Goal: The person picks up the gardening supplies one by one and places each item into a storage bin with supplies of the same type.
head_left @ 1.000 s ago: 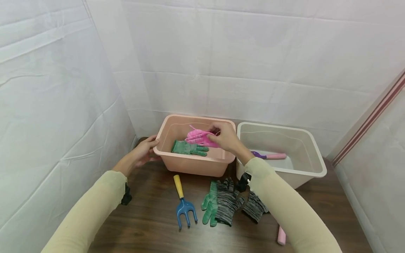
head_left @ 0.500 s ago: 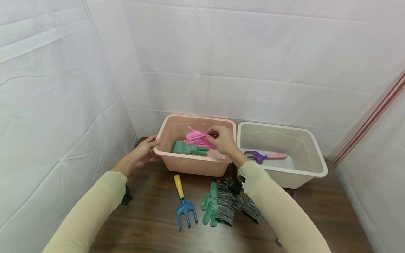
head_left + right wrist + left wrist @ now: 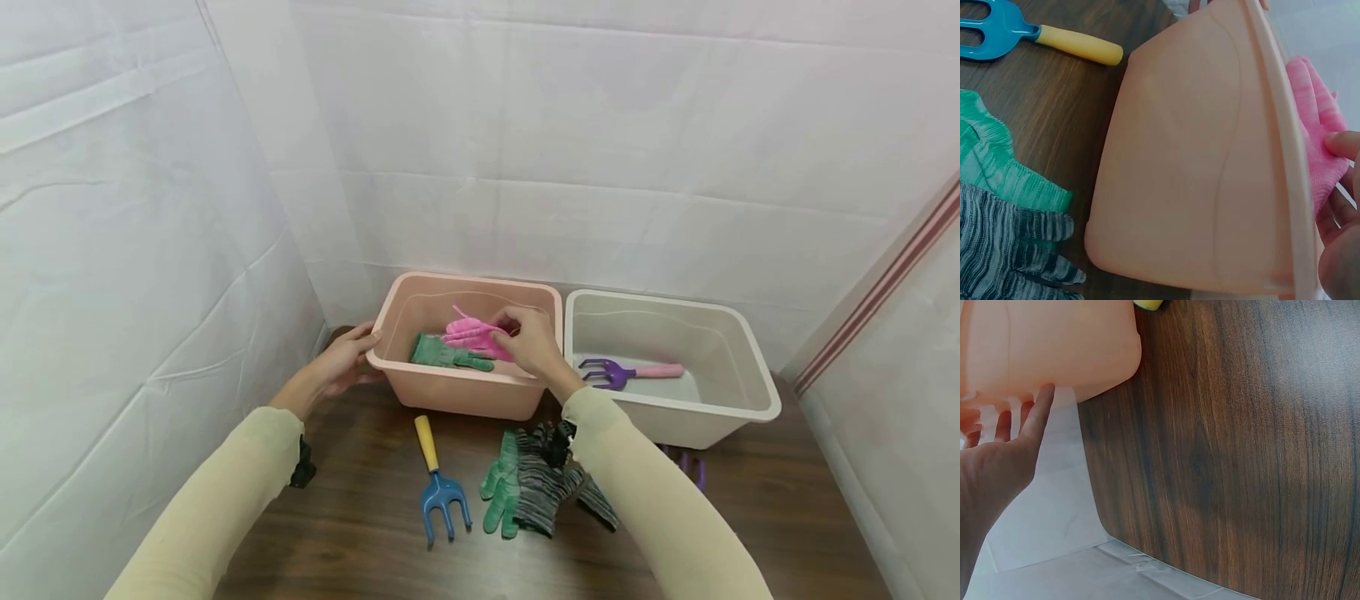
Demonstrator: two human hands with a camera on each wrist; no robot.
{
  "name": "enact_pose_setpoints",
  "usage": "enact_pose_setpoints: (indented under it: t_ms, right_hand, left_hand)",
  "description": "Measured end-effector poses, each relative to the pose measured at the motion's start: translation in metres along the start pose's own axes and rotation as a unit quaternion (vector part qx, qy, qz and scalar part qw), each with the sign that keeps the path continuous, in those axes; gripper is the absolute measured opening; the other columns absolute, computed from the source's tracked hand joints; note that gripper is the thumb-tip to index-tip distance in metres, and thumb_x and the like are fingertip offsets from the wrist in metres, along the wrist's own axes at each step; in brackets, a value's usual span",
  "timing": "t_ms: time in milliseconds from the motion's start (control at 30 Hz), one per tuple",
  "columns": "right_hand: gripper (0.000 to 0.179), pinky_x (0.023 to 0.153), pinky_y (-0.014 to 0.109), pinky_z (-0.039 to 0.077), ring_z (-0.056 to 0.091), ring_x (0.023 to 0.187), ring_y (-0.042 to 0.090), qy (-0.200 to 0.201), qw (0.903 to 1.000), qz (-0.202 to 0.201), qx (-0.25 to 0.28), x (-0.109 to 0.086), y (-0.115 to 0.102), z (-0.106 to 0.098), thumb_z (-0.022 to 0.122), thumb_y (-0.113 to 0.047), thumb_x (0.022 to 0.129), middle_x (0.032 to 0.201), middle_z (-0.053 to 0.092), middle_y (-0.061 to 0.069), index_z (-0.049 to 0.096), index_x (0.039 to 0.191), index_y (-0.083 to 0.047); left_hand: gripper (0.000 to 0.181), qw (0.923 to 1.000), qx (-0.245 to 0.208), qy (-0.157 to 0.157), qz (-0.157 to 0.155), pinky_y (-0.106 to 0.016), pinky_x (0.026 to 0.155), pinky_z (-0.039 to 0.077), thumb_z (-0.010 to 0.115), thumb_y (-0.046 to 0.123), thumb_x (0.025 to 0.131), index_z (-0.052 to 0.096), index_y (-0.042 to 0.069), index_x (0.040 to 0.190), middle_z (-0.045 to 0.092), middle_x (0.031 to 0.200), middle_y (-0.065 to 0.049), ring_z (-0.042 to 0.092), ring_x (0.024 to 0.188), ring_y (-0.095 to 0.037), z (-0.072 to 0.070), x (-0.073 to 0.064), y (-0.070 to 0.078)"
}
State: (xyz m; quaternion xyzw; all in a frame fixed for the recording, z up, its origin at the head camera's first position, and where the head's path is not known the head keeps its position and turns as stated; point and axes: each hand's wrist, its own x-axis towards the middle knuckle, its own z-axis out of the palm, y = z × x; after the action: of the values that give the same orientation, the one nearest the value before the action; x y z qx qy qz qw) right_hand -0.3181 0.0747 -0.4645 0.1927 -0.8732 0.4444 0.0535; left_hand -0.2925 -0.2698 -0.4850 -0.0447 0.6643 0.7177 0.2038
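My right hand [image 3: 532,340] pinches a pink knit glove [image 3: 471,333] between thumb and fingers, inside the peach plastic bin [image 3: 461,398]. The right wrist view shows the thumb on the cuff of that glove [image 3: 1316,119], just past the bin's rim. A green glove [image 3: 437,352] lies on the bin floor, partly overlapped by the pink one. At the bin's left end, my left hand [image 3: 341,362] holds the rim, thumb on top and fingers along the outer wall. In the left wrist view its fingers [image 3: 1036,415] lie against the bin's side.
A beige bin [image 3: 693,407] stands on the right with a purple hand fork [image 3: 615,375] inside. On the dark wood table [image 3: 360,517] lie a blue hand fork with yellow handle [image 3: 441,492], a green glove [image 3: 502,492] and grey striped gloves [image 3: 540,492]. Purple tines [image 3: 699,471] show behind the right sleeve.
My right hand has lowered the pink glove deeper into the peach bin, close to the green glove. The right forearm has shifted left, uncovering more of the purple fork. The left hand stays put.
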Motion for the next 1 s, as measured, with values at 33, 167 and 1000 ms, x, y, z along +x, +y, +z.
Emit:
enact_pose_setpoints:
  t_ms: [33, 167, 1000]
  right_hand:
    - [0.005, 0.083, 0.034, 0.06, 0.067, 0.09, 0.019, -0.002, 1.0, 0.003, 0.001, -0.001, 0.002, 0.0, 0.078, -0.011, 0.098, 0.098, 0.074, 0.001, 0.078, 0.103, -0.013]
    - [0.005, 0.084, 0.035, 0.059, 0.066, 0.09, 0.019, -0.004, 0.9999, 0.009, 0.007, -0.002, 0.007, 0.002, 0.078, -0.011, 0.098, 0.098, 0.074, 0.0, 0.077, 0.103, -0.014]
    - [0.003, 0.08, 0.033, 0.058, 0.064, 0.086, 0.017, -0.028, 0.9987, -0.018, -0.04, -0.005, 0.007, 0.013, 0.078, -0.013, 0.098, 0.094, 0.074, 0.0, 0.077, 0.101, -0.012]
  left_hand:
    - [0.064, 1.0, 0.0, 0.0, -0.001, -0.068, 0.121, 0.03, 0.043, 0.027, 0.116, 0.013, 0.014, 0.172, 0.019, 0.174, -0.019, 0.025, 0.158, -0.039, 0.0, 0.0, 0.0]
    - [0.064, 1.0, -0.001, 0.004, -0.002, -0.068, 0.12, 0.031, 0.043, 0.027, 0.116, 0.013, 0.014, 0.172, 0.019, 0.174, -0.019, 0.024, 0.158, -0.038, 0.001, 0.001, 0.0]
    - [0.062, 0.9999, 0.007, -0.009, 0.005, -0.07, 0.118, 0.033, 0.039, 0.026, 0.117, 0.011, 0.012, 0.171, 0.019, 0.173, -0.022, 0.027, 0.156, -0.042, -0.004, -0.008, 0.0]
